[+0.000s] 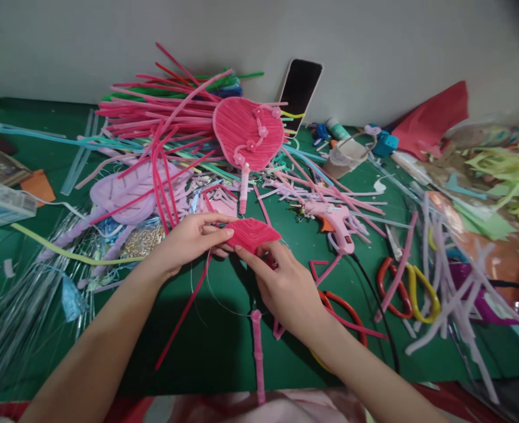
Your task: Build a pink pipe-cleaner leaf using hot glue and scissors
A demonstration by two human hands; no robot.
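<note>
Between my hands is a red leaf-shaped panel [253, 234] built from rows of pipe cleaner. My left hand [197, 238] pinches its left end, with a loose red pipe cleaner [182, 317] trailing down below. The fingers of my right hand [281, 276] are closed on its lower right edge. Below them a pink wrapped stick [258, 355] lies near the table's front edge, with a thin wire loop by its top. Just beyond my hands lies a red heart-shaped fan [237, 132] with a pink handle and small flowers.
A pink glue gun [336, 226] with a black cord lies right of my hands. Scissors [409, 288] with red and yellow handles lie farther right. A pile of pipe cleaners [153, 111] and a propped phone [301, 88] stand at the back. A lilac fan [131, 191] lies left.
</note>
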